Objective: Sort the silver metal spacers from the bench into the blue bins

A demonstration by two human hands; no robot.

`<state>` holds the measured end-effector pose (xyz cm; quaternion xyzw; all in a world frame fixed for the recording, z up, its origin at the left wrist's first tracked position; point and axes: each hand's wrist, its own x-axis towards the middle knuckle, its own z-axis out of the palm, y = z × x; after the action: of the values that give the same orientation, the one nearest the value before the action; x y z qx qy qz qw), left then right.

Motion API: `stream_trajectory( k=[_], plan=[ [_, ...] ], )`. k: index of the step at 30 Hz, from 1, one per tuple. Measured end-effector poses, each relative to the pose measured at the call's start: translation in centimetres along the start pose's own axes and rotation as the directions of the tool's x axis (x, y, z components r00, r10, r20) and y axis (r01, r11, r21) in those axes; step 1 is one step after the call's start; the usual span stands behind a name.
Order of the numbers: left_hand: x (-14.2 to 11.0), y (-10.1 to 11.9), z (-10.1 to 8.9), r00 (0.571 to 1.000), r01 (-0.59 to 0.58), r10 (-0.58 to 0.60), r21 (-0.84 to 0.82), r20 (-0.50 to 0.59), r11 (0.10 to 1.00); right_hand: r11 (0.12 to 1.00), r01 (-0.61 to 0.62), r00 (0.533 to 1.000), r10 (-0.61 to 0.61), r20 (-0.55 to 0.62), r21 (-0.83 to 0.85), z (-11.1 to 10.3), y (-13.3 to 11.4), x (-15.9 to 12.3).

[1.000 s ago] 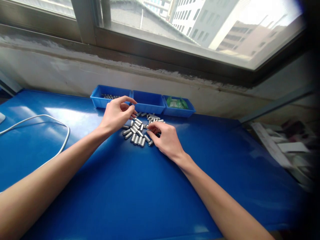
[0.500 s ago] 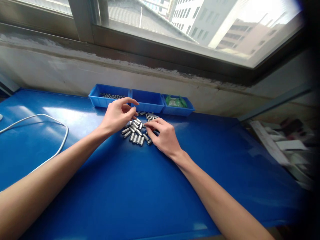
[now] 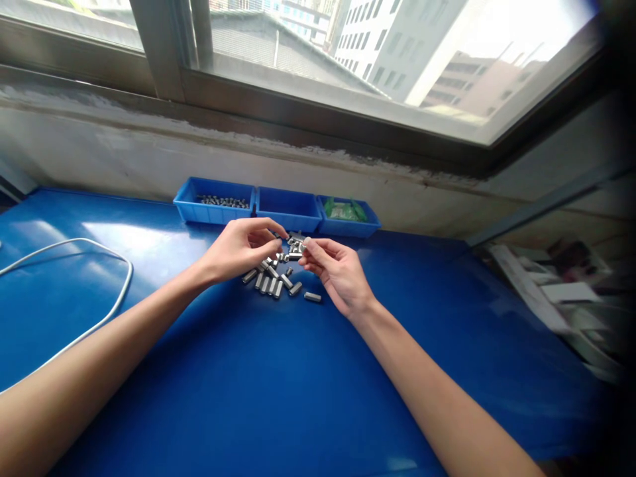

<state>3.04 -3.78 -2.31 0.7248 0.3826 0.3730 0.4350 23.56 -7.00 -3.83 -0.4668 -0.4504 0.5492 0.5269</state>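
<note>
A heap of several small grey metal pieces (image 3: 272,281) lies on the blue table (image 3: 278,384). My left hand (image 3: 243,248) hovers over the heap's left side with thumb and fingers curled together; whether anything is in them is hidden. My right hand (image 3: 336,270) is raised a little above the table to the right of the heap, palm turned up, thumb and forefinger pinching one small metal piece (image 3: 300,246). One loose piece (image 3: 313,297) lies apart at the heap's right edge, under my right hand.
Three blue bins stand in a row by the wall: the left bin (image 3: 212,201) holds small metal parts, the middle bin (image 3: 288,209), and the right bin (image 3: 348,216) holds green items. A white cable (image 3: 84,285) loops at the left. Papers (image 3: 561,291) lie beyond the table's right edge.
My right hand has lifted off the heap and turned palm up with a piece pinched in it. My left hand has shifted slightly right. One piece now lies loose at the right.
</note>
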Motion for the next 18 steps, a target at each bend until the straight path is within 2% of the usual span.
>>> stream_trajectory(
  k=[4, 10, 15, 18],
  plan=[
    [-0.14, 0.35, 0.38, 0.992, -0.108, 0.106, 0.022, 0.073, 0.994, 0.999, -0.037, 0.999, 0.036, 0.022, 0.032, 0.02, -0.13, -0.07],
    [-0.15, 0.26, 0.93, 0.973, -0.232, 0.231, 0.065, 0.025, 0.970, 1.000, 0.017, 0.998, -0.016, 0.064, -0.019, 0.37, 0.16, -0.23],
    [-0.09, -0.04, 0.97, 0.985, -0.167, 0.166, -0.012, -0.035, 0.986, 0.998, 0.007, 0.996, -0.002, 0.085, -0.054, 0.10, 0.20, -0.12],
    [0.07, -0.35, 0.53, 0.989, -0.098, 0.092, -0.049, -0.114, 0.994, 0.975, 0.099, 0.990, -0.077, 0.120, -0.198, -0.19, -0.04, -0.24]
  ],
)
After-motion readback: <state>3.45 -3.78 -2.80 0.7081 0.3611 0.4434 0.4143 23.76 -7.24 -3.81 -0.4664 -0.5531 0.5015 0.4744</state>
